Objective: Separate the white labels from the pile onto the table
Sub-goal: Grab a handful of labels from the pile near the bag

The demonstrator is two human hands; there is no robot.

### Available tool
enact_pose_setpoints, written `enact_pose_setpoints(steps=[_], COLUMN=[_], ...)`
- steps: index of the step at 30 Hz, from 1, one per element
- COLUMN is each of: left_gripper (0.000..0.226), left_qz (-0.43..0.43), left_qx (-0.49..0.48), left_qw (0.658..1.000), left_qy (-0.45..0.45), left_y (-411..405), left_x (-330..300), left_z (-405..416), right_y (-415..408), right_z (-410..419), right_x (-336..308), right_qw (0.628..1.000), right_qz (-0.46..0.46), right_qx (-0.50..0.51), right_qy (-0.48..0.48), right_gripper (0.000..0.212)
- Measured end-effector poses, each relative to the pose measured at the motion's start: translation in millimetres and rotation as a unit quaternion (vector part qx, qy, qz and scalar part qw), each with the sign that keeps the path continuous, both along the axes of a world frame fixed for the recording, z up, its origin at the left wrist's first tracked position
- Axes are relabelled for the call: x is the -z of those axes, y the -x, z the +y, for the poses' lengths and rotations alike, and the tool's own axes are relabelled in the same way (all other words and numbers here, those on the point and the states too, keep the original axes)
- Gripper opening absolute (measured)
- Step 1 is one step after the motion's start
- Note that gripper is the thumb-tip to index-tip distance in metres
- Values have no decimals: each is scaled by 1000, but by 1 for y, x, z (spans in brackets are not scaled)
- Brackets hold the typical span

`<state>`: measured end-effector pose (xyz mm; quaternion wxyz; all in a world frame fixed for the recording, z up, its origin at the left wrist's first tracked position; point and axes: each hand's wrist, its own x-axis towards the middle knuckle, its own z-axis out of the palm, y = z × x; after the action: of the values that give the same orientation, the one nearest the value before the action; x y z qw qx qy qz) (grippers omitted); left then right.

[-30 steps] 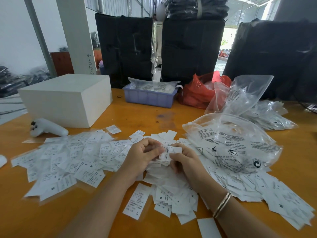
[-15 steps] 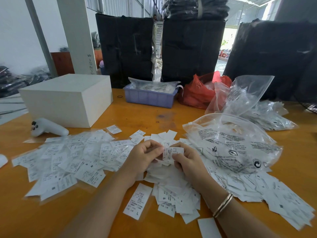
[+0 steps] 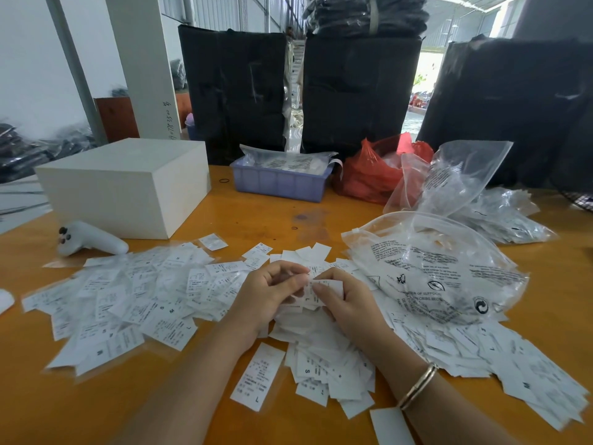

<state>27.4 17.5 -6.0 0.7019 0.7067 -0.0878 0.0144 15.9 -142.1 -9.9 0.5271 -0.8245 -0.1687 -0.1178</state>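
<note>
Left hand (image 3: 269, 293) and right hand (image 3: 349, 303): both pinch one label (image 3: 316, 289) above the pile (image 3: 324, 358). Risk: stuck labels lifting together, scattering across counter (image 3: 256, 216).

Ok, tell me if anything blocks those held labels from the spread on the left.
Nothing visible does. The left hand and right hand pinch a small stack of white printed labels over the middle pile; the flat spread of white labels lies directly beside the left hand.
</note>
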Motion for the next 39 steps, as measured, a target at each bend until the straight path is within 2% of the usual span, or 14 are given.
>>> enact_pose_setpoints(steps=[6, 10, 13, 17, 29, 39], left_gripper=[16, 24, 21, 19, 13, 6], left_qz=[19, 16, 18, 13, 25, 8], left_qx=[-13, -1, -1, 0, -2, 18], left_qw=[1000, 1000, 1000, 1000, 1000, 999], left_qy=[1, -21, -14, -25, 2, -37], left_y=[-1, 1, 0, 0, 0, 1], left_x=[2, 1, 1, 2, 1, 1], left_z=[-2, -2, -1, -1, -3, -4], right_y=[1, 0, 0, 0, 3, 0], right_z=[2, 2, 2, 1, 3, 2], right_x=[0, 2, 2, 3, 0, 1], right_qw=[999, 1000, 1000, 1000, 999, 998], right_qz=[-14, -8, -4, -17, -26, -12], right_qx=[10, 13, 11, 9, 24, 53], right_qy=[29, -7, -28, -19, -24, -44], right_gripper=[21, 24, 18, 24, 18, 31])
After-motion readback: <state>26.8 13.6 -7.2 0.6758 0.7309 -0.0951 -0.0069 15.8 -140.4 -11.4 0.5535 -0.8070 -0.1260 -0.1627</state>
